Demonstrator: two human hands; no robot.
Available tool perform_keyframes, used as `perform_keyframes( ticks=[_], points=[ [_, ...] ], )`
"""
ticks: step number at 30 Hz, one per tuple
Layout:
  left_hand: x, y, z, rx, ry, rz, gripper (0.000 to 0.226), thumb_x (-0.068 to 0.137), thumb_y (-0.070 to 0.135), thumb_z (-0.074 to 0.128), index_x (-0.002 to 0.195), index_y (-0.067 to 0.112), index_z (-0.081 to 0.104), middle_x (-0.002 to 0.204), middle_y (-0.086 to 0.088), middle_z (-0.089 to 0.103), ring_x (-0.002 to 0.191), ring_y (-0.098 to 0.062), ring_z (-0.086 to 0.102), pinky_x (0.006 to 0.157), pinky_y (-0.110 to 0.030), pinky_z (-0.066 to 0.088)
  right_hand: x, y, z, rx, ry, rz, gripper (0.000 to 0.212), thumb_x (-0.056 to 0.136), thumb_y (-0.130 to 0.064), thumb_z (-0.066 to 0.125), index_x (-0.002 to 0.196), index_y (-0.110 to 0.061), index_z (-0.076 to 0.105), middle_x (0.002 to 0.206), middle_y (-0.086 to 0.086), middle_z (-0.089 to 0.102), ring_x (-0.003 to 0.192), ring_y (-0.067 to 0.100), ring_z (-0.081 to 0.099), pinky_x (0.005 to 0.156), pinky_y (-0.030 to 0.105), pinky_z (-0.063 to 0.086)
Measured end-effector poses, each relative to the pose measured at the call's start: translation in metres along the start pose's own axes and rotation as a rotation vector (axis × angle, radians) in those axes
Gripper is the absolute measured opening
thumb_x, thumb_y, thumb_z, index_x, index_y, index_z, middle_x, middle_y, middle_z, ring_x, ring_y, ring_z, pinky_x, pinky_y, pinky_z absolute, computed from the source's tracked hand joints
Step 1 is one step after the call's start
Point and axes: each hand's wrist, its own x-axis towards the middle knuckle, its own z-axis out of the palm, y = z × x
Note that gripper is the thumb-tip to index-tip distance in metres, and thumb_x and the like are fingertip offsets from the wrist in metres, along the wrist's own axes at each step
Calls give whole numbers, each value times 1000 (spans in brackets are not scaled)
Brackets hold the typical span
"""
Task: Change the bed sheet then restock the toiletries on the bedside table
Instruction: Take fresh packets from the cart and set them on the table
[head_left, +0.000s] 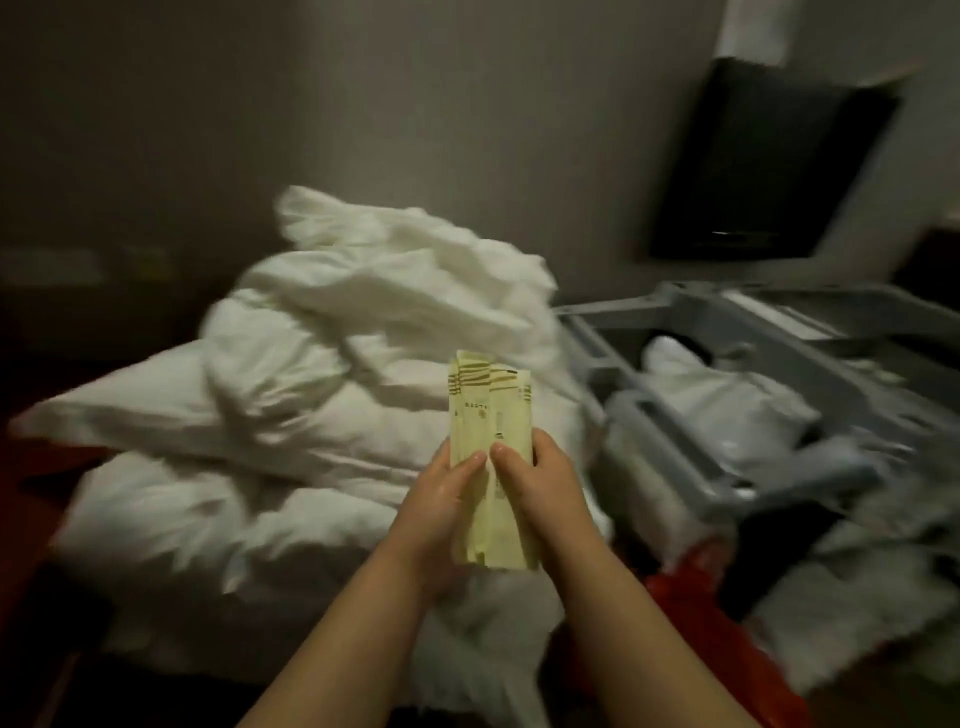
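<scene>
Both hands hold a sheaf of pale yellow packets (491, 447) at chest height: left hand (451, 483) and right hand (524, 475) pinch the lower half, thumbs on the front. Judged light, thin, floppy and slippery, so best held mid-length. Behind: heaped white bedding (291, 395); grey cart (769, 374) on the right; dim, blurred room.

Left hand (451, 486), right hand (527, 475) gripping

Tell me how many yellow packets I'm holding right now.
At least 3 yellow packets, fanned upright in one bundle: the left hand and right hand grip their lower half together. They overlap and the picture is blurred, so more may be hidden behind.
</scene>
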Motion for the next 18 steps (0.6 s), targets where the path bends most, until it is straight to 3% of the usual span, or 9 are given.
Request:
perform_keyframes(
  ticks=[4,9,13,15,18],
  points=[
    [13,-71,153,-42,-168,-102,24,97,7,42,108,20,59,88,-4,72,74,-19,68,59,-30,55,-4,56,-156,-21,215,60,29,97,-21,46,124,-15,52,118,4,59,104,20,57,86,31,47],
    [14,-163,347,-34,-293,-247,25,98,7,42,104,24,59,94,-3,68,80,-19,66,65,-32,53,-22,118,-351,-96,454,131,22,95,-22,50,117,-18,52,114,2,59,105,21,57,90,38,48],
    [27,-203,454,17,-375,-286,27,97,10,45,117,24,56,112,-8,66,98,-25,65,80,-41,53,-14,152,-460,-103,588,153,16,92,-26,57,105,-21,49,103,-3,58,93,14,58,70,27,46],
    [41,-219,495,27,-398,-275,25,96,10,47,113,26,56,107,-5,67,94,-22,65,74,-37,54,-1,166,-502,-104,632,155,17,91,-27,58,104,-20,50,98,-6,56,82,6,55,59,19,40],
    [66,-243,545,38,-407,-282,22,96,12,50,105,30,58,101,0,69,90,-17,66,67,-32,54,30,189,-553,-86,672,165,17,91,-25,58,104,-19,49,93,-9,54,77,1,51,55,17,36]
  ],
)
